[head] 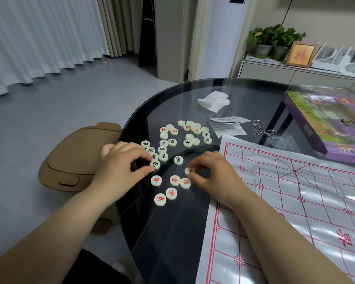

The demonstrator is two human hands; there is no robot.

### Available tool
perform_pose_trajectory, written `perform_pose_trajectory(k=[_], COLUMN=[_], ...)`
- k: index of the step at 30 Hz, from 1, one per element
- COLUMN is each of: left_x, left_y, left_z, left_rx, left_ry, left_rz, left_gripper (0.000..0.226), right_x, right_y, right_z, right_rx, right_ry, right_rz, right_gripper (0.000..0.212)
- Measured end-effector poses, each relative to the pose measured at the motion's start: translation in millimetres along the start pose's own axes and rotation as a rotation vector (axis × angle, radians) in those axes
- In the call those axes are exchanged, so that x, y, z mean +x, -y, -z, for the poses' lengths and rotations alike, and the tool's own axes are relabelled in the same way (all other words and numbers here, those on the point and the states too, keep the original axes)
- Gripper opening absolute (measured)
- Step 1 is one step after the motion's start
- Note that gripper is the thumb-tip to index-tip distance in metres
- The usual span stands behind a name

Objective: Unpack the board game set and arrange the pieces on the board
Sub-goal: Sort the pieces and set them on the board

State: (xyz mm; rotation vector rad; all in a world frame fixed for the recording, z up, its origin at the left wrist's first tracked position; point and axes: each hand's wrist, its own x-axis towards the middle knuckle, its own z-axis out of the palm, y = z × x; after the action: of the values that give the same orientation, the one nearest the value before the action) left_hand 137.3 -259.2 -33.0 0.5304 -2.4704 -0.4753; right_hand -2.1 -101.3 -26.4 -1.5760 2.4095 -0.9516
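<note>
Cream round game pieces with red or black characters lie scattered on the dark glass table [164, 232]. My left hand [119, 162] pinches a black-marked piece [155, 164] between thumb and fingers at the edge of a black-marked cluster [162, 149]. My right hand [213, 173] pinches a red-marked piece [190, 171] with its fingertips. Several red-marked pieces [171, 193] lie just below both hands. More pieces [190, 130] sit farther back. The plastic board sheet [295, 201] with a red grid lies to the right, with no pieces on it.
A purple game box [324, 124] stands at the right back. A crumpled tissue [213, 101], folded paper leaflets [228, 125] and a metal wire puzzle [261, 129] lie behind the pieces. A tan chair [74, 160] stands left of the table's rim.
</note>
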Motion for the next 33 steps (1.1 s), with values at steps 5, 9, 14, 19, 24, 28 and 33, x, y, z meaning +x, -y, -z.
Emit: perform_pose_trajectory(k=[5,9,14,19,24,28,33], left_x=[10,23,39,47,58,65,77], left_y=[-2,-3,-3,3,10,15,18], left_z=[-7,-11,-16,-20,-22,-22,-21], left_rx=[0.053,0.110,0.124,0.183,0.202,0.046,-0.119], left_ry=[0.219,0.452,0.560,0.598,0.629,0.621,0.157], left_rz=[0.090,0.078,0.070,0.015,-0.001,0.045,0.138], left_gripper=[0.059,0.070,0.064,0.063,0.069,0.093,0.030], right_x=[0,2,9,30,51,61,62], right_y=[0,1,1,-7,-11,-13,-12], right_z=[1,4,8,17,9,2,3], right_rx=[0.044,0.224,0.300,0.135,-0.112,-0.277,-0.385], right_ry=[0.017,0.015,0.000,-0.029,-0.018,0.047,0.026], right_rz=[-0.029,-0.180,-0.270,-0.263,-0.232,-0.221,-0.208], right_gripper=[0.020,0.012,0.013,0.027,0.036,0.036,0.026])
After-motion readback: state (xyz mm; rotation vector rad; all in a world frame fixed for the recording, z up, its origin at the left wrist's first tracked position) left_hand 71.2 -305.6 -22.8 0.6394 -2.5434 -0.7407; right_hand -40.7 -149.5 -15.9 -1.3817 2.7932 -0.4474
